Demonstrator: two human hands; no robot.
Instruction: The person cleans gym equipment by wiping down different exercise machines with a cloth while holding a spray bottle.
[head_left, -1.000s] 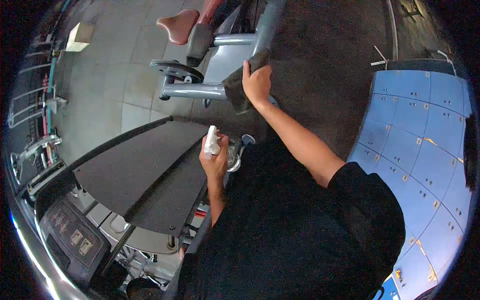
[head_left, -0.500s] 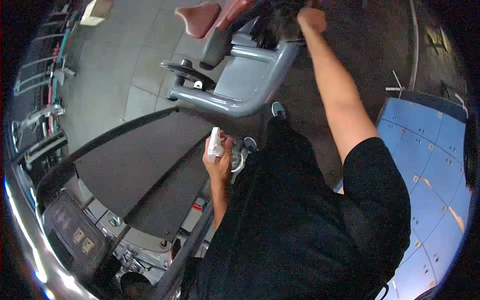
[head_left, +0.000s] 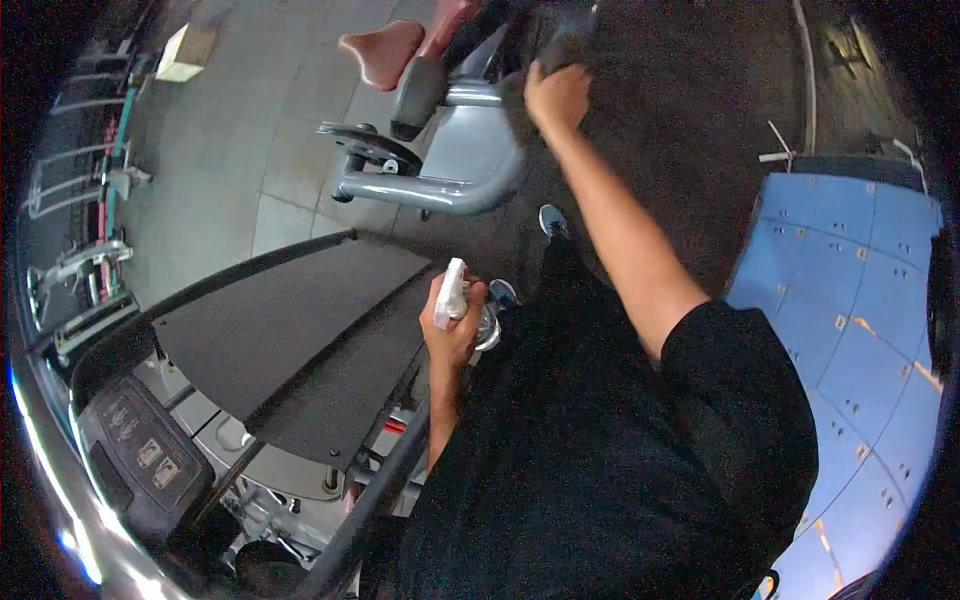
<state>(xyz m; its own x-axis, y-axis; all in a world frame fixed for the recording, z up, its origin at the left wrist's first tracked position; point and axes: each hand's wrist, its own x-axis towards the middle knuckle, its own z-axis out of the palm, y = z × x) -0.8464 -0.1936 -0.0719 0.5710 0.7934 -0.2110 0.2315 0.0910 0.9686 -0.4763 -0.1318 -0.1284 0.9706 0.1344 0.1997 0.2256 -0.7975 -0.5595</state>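
Through my head camera, with twelve o'clock at the top of the view, I have the white-topped spray bottle [head_left: 455, 292] just left of centre, its head's long axis running from one o'clock to seven; which end carries the nozzle I can't tell. Its clear body shows toward four o'clock from the head. My left hand [head_left: 447, 338] is wrapped round its neck. Near twelve, my right hand [head_left: 560, 97] is curled on a dark cloth [head_left: 516, 106], which lies over the bend of a grey machine frame [head_left: 430, 193]; motion blur hides the cloth's long axis.

Below the frame, grey floor tiles [head_left: 300, 95] spread toward eleven, and darker flooring [head_left: 690, 130] toward one. Blue lockers [head_left: 835, 290] stand at three, flat-doored with small metal fittings. At nine sits a matte, dark panel [head_left: 300, 335], roughly fan-shaped. The frame's tube is glossy and rounded; the reddish-brown pad [head_left: 382, 55] beyond it looks smooth and softly three-cornered.
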